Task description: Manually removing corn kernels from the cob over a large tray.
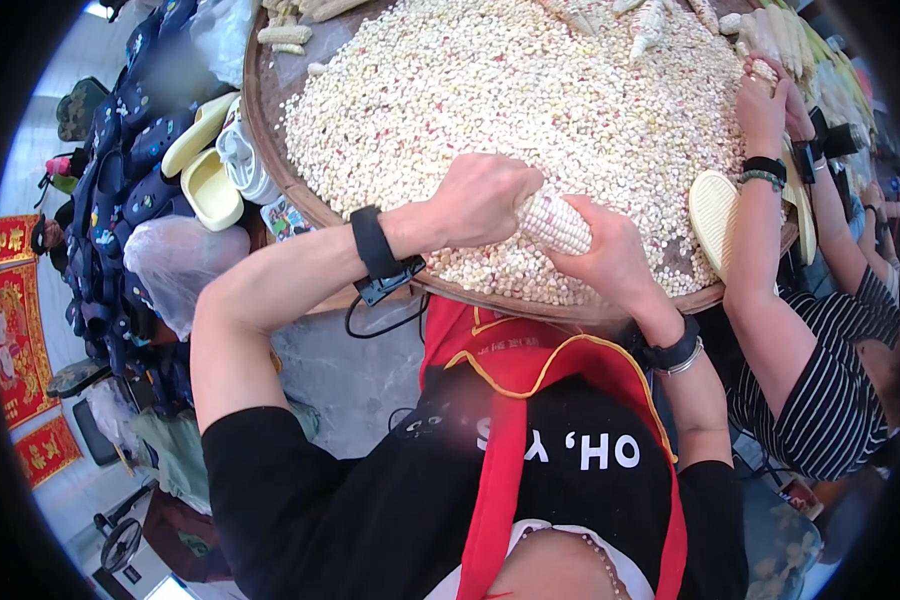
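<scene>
A corn cob (556, 222) with pale and pinkish kernels is held between my two hands, just above the near part of a broad round tray (288, 178). My left hand (482, 200) is curled into a fist at the cob's left end, its fingertips hidden from view. Thumb and fingers of my right hand (607, 252) wrap the cob's right end. Beneath them spreads a thick layer of loose corn kernels (450, 100), mostly whitish with some red ones. Each of my wrists carries a black band.
Bare cobs (285, 36) lie at the tray's far left. At right, a co-worker's hands (767, 105) hold another cob. A pale yellow slipper sole (714, 222) rests by the right rim. Yellow clogs (210, 190), a white cable (242, 165) and many dark blue clogs (120, 200) are at left.
</scene>
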The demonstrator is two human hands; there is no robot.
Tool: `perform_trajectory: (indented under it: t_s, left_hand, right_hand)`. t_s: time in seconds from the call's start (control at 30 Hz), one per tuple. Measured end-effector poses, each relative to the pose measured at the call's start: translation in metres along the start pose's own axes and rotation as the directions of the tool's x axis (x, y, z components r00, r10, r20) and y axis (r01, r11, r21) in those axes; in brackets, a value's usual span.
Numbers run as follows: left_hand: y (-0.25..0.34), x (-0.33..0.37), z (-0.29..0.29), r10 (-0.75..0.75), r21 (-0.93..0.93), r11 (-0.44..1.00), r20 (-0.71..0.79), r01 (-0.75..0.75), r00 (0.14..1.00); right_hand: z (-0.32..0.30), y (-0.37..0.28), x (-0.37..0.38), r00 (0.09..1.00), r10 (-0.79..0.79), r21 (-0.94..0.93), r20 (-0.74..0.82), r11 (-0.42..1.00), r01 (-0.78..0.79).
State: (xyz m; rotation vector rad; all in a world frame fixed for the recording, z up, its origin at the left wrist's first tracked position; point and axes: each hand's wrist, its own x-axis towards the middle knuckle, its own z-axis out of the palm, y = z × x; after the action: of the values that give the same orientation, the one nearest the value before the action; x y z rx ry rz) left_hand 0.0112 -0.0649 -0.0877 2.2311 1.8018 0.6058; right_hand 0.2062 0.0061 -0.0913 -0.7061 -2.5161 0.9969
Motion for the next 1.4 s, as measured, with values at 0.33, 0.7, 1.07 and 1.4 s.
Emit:
perform_trajectory:
  t_s: [0.33, 0.7, 1.07, 1.4]
  left_hand:
    - [-0.007, 0.005, 0.041, 0.018, -0.804, 0.586, -0.111, -0.100, 0.994]
    - [-0.007, -0.003, -0.040, -0.329, -0.805, 0.539, 0.070, 0.248, 0.942]
    - [0.011, -0.020, -0.049, -0.252, -0.978, 0.208, -0.029, 0.025, 0.967]
    - [0.026, -0.009, -0.012, -0.384, -0.922, 0.387, -0.146, 0.015, 0.912]
  right_hand:
    - [-0.021, -0.062, 0.033, 0.969, -0.180, 0.397, -0.170, 0.887, 0.235]
    - [-0.018, -0.027, 0.017, 0.977, 0.180, 0.736, -0.115, 0.676, -0.038]
    - [-0.001, -0.041, 0.021, 0.950, 0.224, 0.884, 0.220, 0.367, -0.291]
    - [0.018, -0.027, 0.036, 0.926, 0.305, 0.975, 0.220, -0.038, -0.219]
